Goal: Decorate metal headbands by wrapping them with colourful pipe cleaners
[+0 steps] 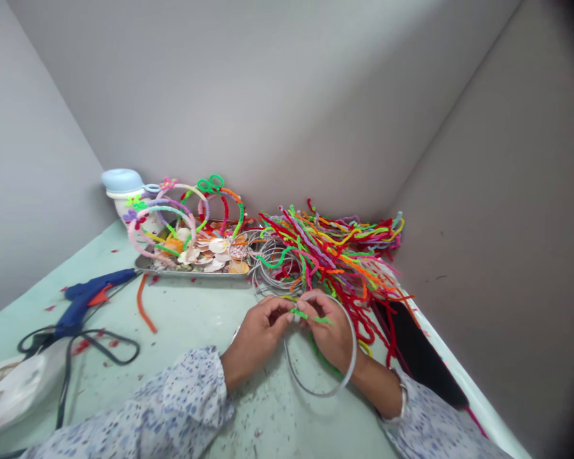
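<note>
My left hand point(256, 338) pinches a short green pipe cleaner point(323, 320) between thumb and fingertips. Close against it, my right hand point(335, 331) has its thumb and fingers closed on a thin grey headband point(353, 347). The band's open curve hangs below the fingers and passes in front of my right wrist. The green piece runs across both sets of fingertips, near one end of the band. Whether it is wrapped round the band there is hidden by the fingers. Just beyond my hands lies a bundle of plain grey headbands point(280, 285).
A big pile of coloured pipe cleaners point(335, 248) spreads at the back right, beside a black flat object point(421, 357). A metal tray point(196, 275) holds shells and decorated headbands point(130, 239). On the left lie a blue glue gun point(83, 299), its cord and an orange pipe cleaner point(144, 306).
</note>
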The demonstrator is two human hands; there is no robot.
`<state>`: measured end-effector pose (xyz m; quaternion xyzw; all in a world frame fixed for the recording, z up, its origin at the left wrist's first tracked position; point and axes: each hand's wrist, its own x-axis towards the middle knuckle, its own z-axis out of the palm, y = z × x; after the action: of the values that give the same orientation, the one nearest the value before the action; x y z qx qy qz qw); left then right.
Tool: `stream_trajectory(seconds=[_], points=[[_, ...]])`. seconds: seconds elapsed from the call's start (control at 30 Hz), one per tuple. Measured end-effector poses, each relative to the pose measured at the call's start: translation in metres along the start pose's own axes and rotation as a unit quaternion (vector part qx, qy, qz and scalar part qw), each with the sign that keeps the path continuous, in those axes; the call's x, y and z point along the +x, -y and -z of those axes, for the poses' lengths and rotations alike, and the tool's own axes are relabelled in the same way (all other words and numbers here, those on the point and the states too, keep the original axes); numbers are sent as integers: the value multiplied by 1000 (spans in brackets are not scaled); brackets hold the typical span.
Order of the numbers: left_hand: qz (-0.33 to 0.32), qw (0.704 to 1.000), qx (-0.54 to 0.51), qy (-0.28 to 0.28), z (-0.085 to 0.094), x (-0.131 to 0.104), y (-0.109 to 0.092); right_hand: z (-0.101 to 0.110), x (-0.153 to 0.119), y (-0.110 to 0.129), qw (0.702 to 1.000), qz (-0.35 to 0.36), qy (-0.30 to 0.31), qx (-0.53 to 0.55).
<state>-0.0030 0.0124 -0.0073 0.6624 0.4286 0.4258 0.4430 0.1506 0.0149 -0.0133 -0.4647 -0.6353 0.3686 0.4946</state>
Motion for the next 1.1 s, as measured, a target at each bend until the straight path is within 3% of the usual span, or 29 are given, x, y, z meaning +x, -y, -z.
stream_trajectory(seconds=[0.23, 0.37, 0.67, 0.9, 1.1], points=[[23, 996, -81, 11, 2, 1, -7, 0, 2, -7, 994, -30, 45, 92], [34, 994, -101, 20, 4, 2, -7, 2, 3, -6, 993, -51, 73, 84], [55, 986, -152, 42, 5, 3, -3, 2, 6, -2, 981, -103, 84, 140], [69, 990, -114, 34, 6, 4, -4, 2, 6, 0, 987, -90, 66, 115], [37, 989, -137, 35, 3, 3, 0, -2, 0, -8, 995, -44, 45, 74]])
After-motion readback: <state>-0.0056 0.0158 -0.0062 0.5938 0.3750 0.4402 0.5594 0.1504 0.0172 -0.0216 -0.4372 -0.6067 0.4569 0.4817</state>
